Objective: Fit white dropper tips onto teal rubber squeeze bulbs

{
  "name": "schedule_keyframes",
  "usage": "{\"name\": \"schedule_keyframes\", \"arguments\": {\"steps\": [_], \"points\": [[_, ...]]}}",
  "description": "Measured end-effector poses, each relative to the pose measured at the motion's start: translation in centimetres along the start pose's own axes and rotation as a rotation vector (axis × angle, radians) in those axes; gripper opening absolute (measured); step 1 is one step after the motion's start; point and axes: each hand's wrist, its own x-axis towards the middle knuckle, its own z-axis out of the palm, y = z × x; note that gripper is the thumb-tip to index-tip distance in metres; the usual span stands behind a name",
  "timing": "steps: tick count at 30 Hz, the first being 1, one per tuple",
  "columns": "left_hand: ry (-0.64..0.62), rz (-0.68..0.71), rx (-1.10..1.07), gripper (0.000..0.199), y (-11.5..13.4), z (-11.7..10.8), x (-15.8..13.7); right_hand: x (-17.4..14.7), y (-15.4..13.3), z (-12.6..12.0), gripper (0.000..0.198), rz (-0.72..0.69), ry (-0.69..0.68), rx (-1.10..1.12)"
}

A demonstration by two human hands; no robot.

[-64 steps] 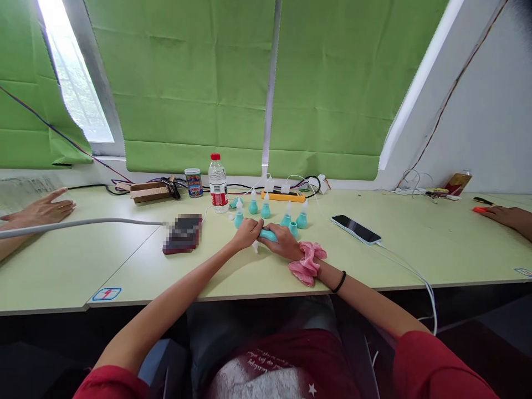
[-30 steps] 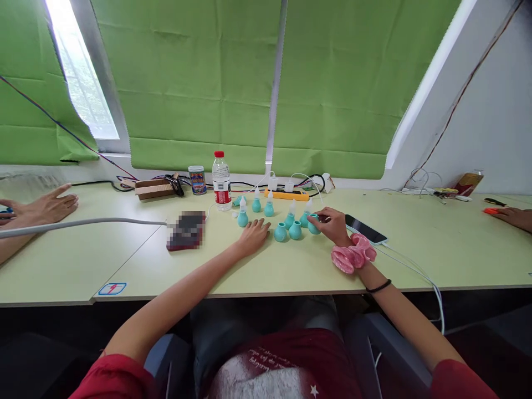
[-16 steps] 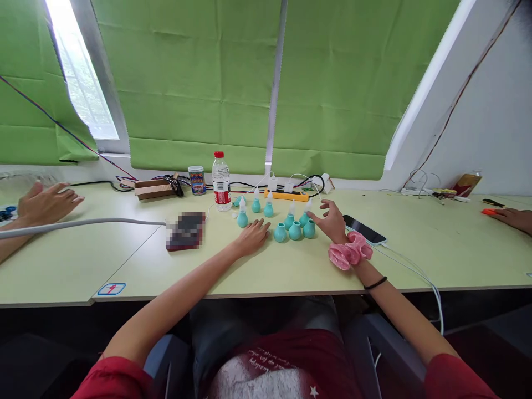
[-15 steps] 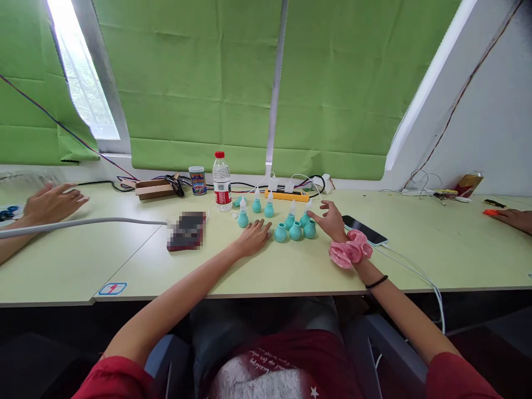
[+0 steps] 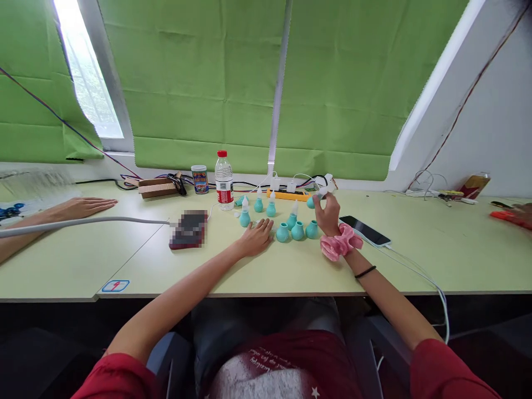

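Observation:
My right hand (image 5: 328, 215) pinches a teal nasal aspirator (image 5: 311, 203) by its whitish nozzle and holds it tilted, bulb to the left, behind the front row. That row is made of teal bulbs without nozzles: a left bulb (image 5: 282, 233), a middle bulb (image 5: 297, 231) and a right bulb (image 5: 311, 229). Just behind them stands an upright aspirator (image 5: 291, 221). My left hand (image 5: 256, 237) lies flat on the table, fingers stretched, left of the bulbs. Beyond its fingertips are more upright aspirators (image 5: 245, 219), and a teal piece (image 5: 241, 200) lies on its side.
A water bottle (image 5: 224, 185), a can (image 5: 200, 180), a cardboard box (image 5: 157, 188) and an orange power strip (image 5: 288, 195) line the back. A blurred dark device (image 5: 188, 230) lies left, a phone (image 5: 366, 231) right. Other people's hands (image 5: 89, 206) rest at both table ends.
My right hand has closed on the nozzle of an aspirator at the back of the group and lifted it. My left hand stays put. The other person's hand at left now lies flatter.

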Motion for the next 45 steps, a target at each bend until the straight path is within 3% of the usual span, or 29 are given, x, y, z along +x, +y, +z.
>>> {"name": "schedule_keyframes", "arguments": {"steps": [2, 4, 6, 9, 12, 15, 20, 32, 35, 38, 41, 45], "points": [[0.051, 0.005, -0.016, 0.046, -0.1, -0.2, 0.1, -0.2, -2.7, -0.8, 0.029, -0.095, 0.083, 0.084], [0.129, -0.005, -0.063, 0.044, -0.3, -0.8, 0.2, -1.3, -5.6, -1.1, 0.029, -0.207, 0.036, 0.156], [0.228, -0.062, -0.163, 0.04, -0.6, -1.7, 0.3, -3.0, -8.2, -0.7, 0.028, -0.372, -0.151, 0.2], [0.42, -0.275, -0.456, 0.03, -1.2, -3.1, 0.3, -5.8, -10.6, 0.3, 0.027, -0.556, -0.443, 0.217], [0.557, -0.435, -0.874, 0.03, -1.4, -3.9, 0.3, -7.3, -11.0, 1.0, 0.025, -0.47, -0.524, 0.224], [0.515, -0.4, -1.159, 0.039, -1.1, -3.9, 0.3, -7.5, -10.5, 1.2, 0.019, -0.285, -0.584, 0.235], [0.347, -0.316, -1.144, 0.041, -0.6, -3.2, 0.8, -7.1, -10.3, 1.4, 0.012, -0.145, -0.658, 0.286], [0.091, -0.523, -1.62, 0.041, -1.6, -2.7, 1.1, -7.0, -10.0, 1.5, 0.014, -0.198, -0.646, 0.32], [0.203, -0.55, -1.494, 0.041, -2.0, -2.9, 1.2, -6.9, -10.2, 1.3, 0.013, -0.217, -0.613, 0.305], [0.373, -0.517, -0.94, 0.037, -2.1, -2.8, 1.1, -6.9, -10.3, 1.3, 0.013, -0.186, -0.584, 0.301], [0.264, -0.438, -0.384, 0.022, -2.0, -2.2, 0.8, -6.9, -10.2, 1.5, 0.014, -0.154, -0.581, 0.275], [0.056, -0.32, -0.146, 0.036, -1.8, -1.4, 0.3, -6.9, -10.0, 1.7, 0.014, -0.12, -0.607, 0.193]]}}
